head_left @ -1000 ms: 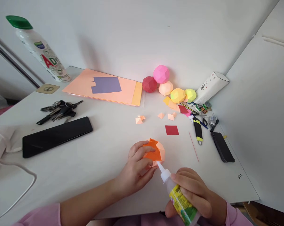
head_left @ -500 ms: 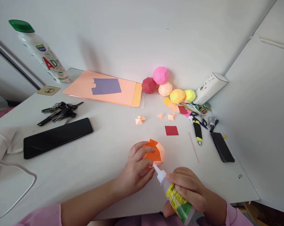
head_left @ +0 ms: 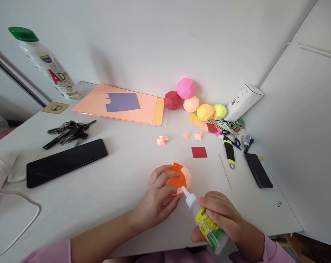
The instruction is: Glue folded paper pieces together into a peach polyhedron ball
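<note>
White table (head_left: 132, 146) carrying everything | on my left I'm seeing keys (head_left: 69, 132) lying above a black phone (head_left: 67, 163), bottle (head_left: 52, 69) leaning in view | paper stack (head_left: 118, 104) resting near the wall | red square (head_left: 199, 152) lying mid-table | cutter (head_left: 229, 152) resting on the right

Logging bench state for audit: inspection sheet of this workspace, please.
Surface: white tabletop, dark marks near right edge.
Work in hand: open, faceted peach-and-orange paper shell; white-nozzled squeeze bottle with yellow-green label, nozzle at shell's rim.
Clutter: metal keys, black smartphone, black-and-yellow utility knife with metal tip showing.
Hands: left hand holds shell; right hand grips bottle.
Cables: white cable curving at left.
Surroundings: pale wall behind; white panel at right.
</note>
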Tool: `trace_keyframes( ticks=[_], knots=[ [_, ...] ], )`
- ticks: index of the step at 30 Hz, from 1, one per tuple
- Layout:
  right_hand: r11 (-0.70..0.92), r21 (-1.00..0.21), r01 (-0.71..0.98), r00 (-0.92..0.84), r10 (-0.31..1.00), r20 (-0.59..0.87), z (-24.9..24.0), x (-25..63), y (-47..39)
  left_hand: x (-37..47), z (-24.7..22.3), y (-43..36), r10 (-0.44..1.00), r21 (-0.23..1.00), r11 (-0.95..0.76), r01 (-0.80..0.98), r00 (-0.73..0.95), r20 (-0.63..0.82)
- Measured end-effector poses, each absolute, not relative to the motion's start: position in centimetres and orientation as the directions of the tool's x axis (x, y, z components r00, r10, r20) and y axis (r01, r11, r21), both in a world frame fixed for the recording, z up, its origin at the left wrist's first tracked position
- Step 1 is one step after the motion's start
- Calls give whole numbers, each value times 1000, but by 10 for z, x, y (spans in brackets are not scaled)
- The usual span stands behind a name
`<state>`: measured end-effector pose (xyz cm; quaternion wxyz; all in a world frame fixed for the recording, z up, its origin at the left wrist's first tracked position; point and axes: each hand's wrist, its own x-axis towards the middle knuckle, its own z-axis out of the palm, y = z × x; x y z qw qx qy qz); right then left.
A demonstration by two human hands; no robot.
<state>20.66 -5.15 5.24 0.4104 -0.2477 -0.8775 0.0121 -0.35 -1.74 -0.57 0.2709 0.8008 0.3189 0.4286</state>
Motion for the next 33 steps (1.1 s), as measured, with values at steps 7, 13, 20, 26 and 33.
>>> trace_keyframes(
  ticks=[7, 13, 20, 26, 33],
  knots=[
    [886, -211, 412, -446, 398, 801, 36, 205, -51, -4, -6, -17, 737, 694, -659, 288, 429, 522],
    [845, -292, 448, -317, 455, 832, 40, 212, -50, -4, -5, -15, 737, 685, -662, 304, 431, 521],
    [480, -877, 35, 190, 858, 478, 33, 216, -16, -9, -8, -6, 676, 683, -696, 222, 523, 519],
    [64, -927, -370, 223, 975, -22, 23, 231, 12, -11, -10, -2, 671, 681, -692, 239, 559, 486],
    [-108, -841, -531, 209, 944, -254, 14, 244, 29, -13, -8, 1, 694, 785, -613, 93, 537, 479]
  ],
)
